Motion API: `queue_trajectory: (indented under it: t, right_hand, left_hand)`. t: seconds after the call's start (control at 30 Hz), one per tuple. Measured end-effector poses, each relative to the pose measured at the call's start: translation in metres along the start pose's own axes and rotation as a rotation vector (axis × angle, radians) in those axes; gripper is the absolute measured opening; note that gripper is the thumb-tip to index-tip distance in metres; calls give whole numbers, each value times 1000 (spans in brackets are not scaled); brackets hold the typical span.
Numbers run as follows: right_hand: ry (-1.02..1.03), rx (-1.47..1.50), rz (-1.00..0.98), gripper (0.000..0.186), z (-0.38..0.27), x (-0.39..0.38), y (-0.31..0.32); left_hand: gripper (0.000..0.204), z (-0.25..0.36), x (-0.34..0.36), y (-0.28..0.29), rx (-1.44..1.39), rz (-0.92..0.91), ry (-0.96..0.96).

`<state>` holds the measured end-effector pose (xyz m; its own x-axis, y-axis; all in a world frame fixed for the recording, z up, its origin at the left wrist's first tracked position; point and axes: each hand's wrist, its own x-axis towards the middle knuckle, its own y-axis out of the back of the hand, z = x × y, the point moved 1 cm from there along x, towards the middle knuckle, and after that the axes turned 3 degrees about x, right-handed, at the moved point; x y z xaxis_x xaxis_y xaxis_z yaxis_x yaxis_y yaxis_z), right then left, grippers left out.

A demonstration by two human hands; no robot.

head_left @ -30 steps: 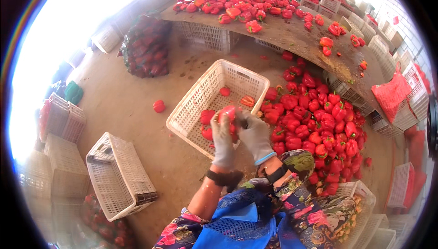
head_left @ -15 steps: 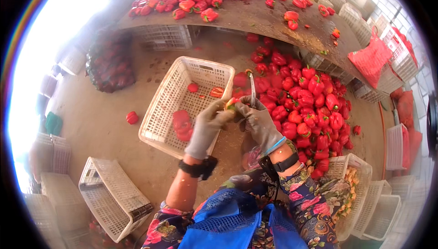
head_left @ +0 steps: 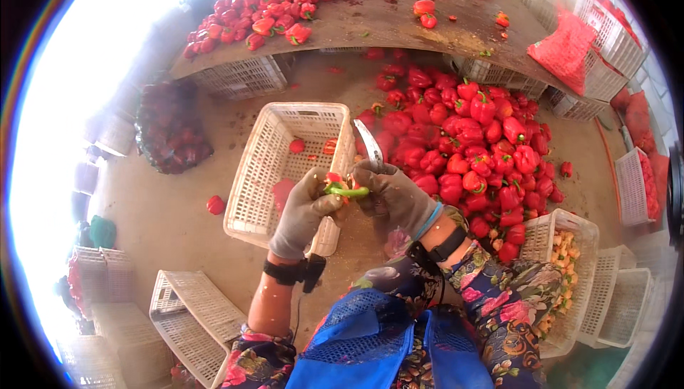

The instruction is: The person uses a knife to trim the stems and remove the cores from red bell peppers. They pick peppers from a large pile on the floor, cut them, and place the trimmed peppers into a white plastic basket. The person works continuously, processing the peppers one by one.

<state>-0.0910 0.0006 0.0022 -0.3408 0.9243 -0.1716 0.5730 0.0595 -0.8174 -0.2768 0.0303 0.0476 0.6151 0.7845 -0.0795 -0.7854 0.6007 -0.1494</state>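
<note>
Gloved in grey, my left hand [head_left: 303, 212] pinches a pepper core [head_left: 348, 191] with a green stem and bits of red flesh. My right hand [head_left: 393, 200], also gloved, is closed round a knife [head_left: 368, 141], its curved blade pointing up and away from me. The right fingertips are close beside the core; whether they touch it I cannot tell. Beneath and beyond my hands stands a white perforated crate [head_left: 246, 154] holding a few red pepper pieces [head_left: 296, 145]. To the right, whole red peppers [head_left: 470, 132] lie in a large heap on the floor.
A low table [head_left: 385, 22] across the far side bears many peppers. Near my right leg, a crate [head_left: 586, 246] contains pale pepper cores [head_left: 563, 264]. A tilted crate [head_left: 192, 296] lies near left, a full mesh sack [head_left: 169, 129] farther left, and one pepper [head_left: 215, 204] on the floor.
My view has shifted. The hands have turned the core so its green stem now points right, and the knife blade now tilts to the left at its tip.
</note>
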Motion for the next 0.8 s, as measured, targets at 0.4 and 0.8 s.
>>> queue_trajectory:
  t: [0.4,0.8]
  right_hand:
    - [219,-1050,134,40,-40,17,-38]
    - [-218,-1939,1646,49,-127,-357,186]
  left_hand:
    - [55,-28,34,-21,341,414,-208]
    - [86,-266,262,-94,729,-156,161]
